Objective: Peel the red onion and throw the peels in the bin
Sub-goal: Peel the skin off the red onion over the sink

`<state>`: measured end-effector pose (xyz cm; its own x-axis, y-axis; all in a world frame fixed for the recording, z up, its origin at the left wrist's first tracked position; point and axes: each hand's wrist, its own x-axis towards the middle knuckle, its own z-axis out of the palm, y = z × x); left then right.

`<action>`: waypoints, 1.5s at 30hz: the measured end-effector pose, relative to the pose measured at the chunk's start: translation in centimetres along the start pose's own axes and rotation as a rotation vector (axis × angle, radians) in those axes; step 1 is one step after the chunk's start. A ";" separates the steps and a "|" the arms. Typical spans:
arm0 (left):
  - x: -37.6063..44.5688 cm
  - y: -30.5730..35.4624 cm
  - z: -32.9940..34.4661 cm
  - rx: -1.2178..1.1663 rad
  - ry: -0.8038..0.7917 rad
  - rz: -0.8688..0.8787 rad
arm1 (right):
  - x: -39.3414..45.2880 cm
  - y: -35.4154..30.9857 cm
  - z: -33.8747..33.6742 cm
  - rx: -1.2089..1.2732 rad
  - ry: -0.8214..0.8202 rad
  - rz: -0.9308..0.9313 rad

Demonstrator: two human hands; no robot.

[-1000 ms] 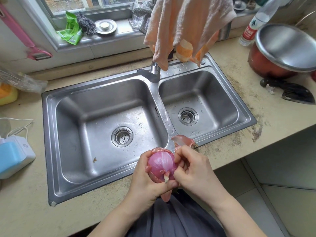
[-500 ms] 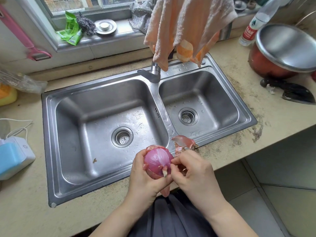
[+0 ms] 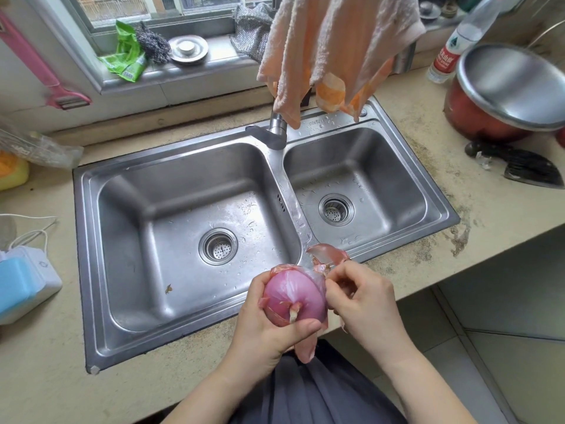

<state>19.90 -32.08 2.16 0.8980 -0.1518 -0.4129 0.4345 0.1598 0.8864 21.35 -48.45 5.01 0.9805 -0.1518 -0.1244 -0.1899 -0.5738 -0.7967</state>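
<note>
Head camera looks down over the near edge of a steel double sink (image 3: 91, 270). Her left hand (image 3: 263, 328) cups the red onion (image 3: 293, 296) from below, fingers curled round it, thumb pressed under the root end. Just beside it, the right hand (image 3: 363, 304) pinches a loose strip of peel (image 3: 321, 267) at the onion's upper right side. Another curled peel (image 3: 328, 252) lies on the sink's front rim, near the divider. An orange towel (image 3: 330, 50) hangs over the tap.
</note>
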 end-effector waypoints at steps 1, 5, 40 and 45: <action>0.0 0.1 0.0 -0.018 -0.002 0.003 | -0.1 0.0 0.1 0.118 -0.026 0.041; 0.2 0.3 -0.2 -0.077 0.008 0.005 | -0.4 0.2 0.9 0.124 -0.085 0.041; 0.6 1.8 -0.1 -0.455 -0.144 -0.307 | -0.7 -2.6 1.7 0.898 -0.169 0.272; 0.2 2.3 -0.7 -0.216 -0.174 -0.291 | -0.9 -3.1 1.8 0.785 -0.202 0.180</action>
<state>21.15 -31.04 3.98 0.7186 -0.3809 -0.5819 0.6899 0.2848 0.6655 21.12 -45.05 6.53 0.9427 0.0026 -0.3336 -0.3283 0.1858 -0.9261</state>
